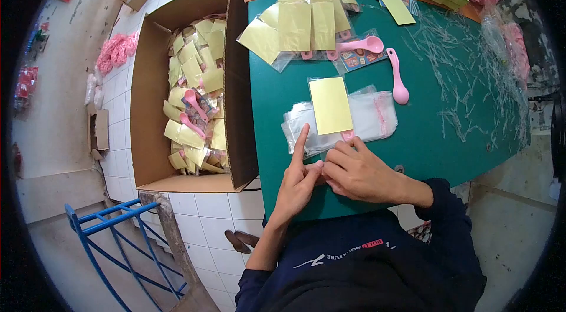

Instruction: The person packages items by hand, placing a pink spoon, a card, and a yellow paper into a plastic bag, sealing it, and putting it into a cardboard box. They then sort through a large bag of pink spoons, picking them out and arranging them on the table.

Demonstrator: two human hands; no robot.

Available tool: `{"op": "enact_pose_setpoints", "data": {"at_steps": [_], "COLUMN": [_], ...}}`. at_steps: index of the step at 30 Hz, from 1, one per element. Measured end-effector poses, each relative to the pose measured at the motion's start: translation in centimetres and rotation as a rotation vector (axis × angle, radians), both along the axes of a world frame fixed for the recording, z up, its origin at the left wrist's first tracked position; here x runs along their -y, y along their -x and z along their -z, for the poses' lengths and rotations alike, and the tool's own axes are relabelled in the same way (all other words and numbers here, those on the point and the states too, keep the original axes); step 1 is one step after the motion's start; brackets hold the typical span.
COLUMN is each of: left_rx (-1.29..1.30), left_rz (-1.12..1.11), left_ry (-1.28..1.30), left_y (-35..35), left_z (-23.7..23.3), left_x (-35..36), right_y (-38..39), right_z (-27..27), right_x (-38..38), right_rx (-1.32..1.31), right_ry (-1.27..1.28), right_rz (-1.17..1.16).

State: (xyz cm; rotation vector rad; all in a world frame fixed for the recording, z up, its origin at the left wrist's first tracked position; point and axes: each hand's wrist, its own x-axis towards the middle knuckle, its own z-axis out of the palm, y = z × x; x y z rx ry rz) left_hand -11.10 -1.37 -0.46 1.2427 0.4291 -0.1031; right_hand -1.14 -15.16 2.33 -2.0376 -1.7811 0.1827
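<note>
A clear plastic bag with a pale yellow card [331,105] and a bit of a pink spoon [348,134] at its bottom lies on a stack of flat clear bags [374,116]. Just below it, my left hand [298,185] stretches out its index finger over the stack's left side, its thumb bent towards my other fingers. My right hand [362,173] is closed, fingers curled in a pinch beside the card's lower end. The fingertips of both hands meet; whatever is between them is hidden or too small to make out.
A loose pink spoon [398,79] and a pile of filled bags [295,23] lie farther back on the green table [436,141]. Plastic strips [454,70] litter its right side. An open cardboard box [147,111] of filled bags stands left, near a blue metal frame [112,217].
</note>
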Motion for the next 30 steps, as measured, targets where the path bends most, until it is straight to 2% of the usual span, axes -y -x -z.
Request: {"op": "enact_pose_setpoints", "data": {"at_steps": [3,6,9,12,15,17,19,20,21,22,24,25,26,27,28,29,30], "left_rx": [-0.023,0.054,0.014,0.008,0.009,0.008,-0.009,-0.028,-0.049,-0.044,-0.052,-0.048,-0.054,-0.016,0.014,0.044,0.051], "left_rz": [0.017,-0.065,-0.044,-0.058,-0.097,-0.092,-0.046,-0.006,0.031,-0.03,0.006,0.006,-0.074,-0.106,-0.139,-0.173,-0.122], "left_ry": [-0.075,0.021,-0.075,-0.055,0.055,0.073,0.047,0.009,-0.03,0.007,-0.035,-0.047,0.021,0.088,0.152,0.213,0.181], "left_y": [-0.1,-0.3,-0.1,-0.3,-0.2,0.0,0.0,0.1,0.2,0.2,0.6,0.1,-0.2,-0.3,-0.1,0.1,0.4], "left_z": [0.2,-0.2,-0.2,-0.8,-0.6,-0.3,-0.3,-0.3,-0.4,-0.1,-0.4,-0.4,-0.6,-0.7,-0.8,-0.8,-0.5], "left_x": [-0.2,0.3,0.5,0.4,0.8,0.8,0.6,0.3,0.1,0.4,0.1,0.2,0.6,0.8,0.9,0.9,0.5], "right_y": [-0.2,-0.3,-0.9,-2.5,-6.2,-10.1,-15.1,-18.4,-21.9,-24.0,-20.4,-18.2,-14.7,-10.6,-7.8,-5.0,-2.9], "right_z": [0.0,-0.1,-0.2,-1.5,-3.2,-3.7,-5.2,-5.3,-3.3,-1.5,-2.5,-3.7,-5.3,-6.4,-5.0,-3.4,-2.6], "right_x": [0.0,0.3,1.0,2.1,5.9,10.0,15.0,18.5,24.0,27.6,26.0,23.6,17.6,12.6,9.8,7.3,5.4], "right_rx": [0.005,-0.04,-0.125,-0.322,-0.787,-0.872,-0.843,-0.772,-0.112,0.585,0.573,0.579,0.301,0.028,-0.004,-0.276,-0.294], "right_ry": [-0.013,-0.066,-0.1,-0.125,-0.106,-0.23,-0.242,-0.154,0.099,0.365,0.184,0.09,-0.153,-0.066,-0.084,-0.115,-0.057], "right_rz": [-0.045,-0.049,-0.073,-0.076,0.021,0.101,0.282,0.515,0.896,1.202,1.262,1.271,1.089,0.932,0.541,0.401,0.299]}}
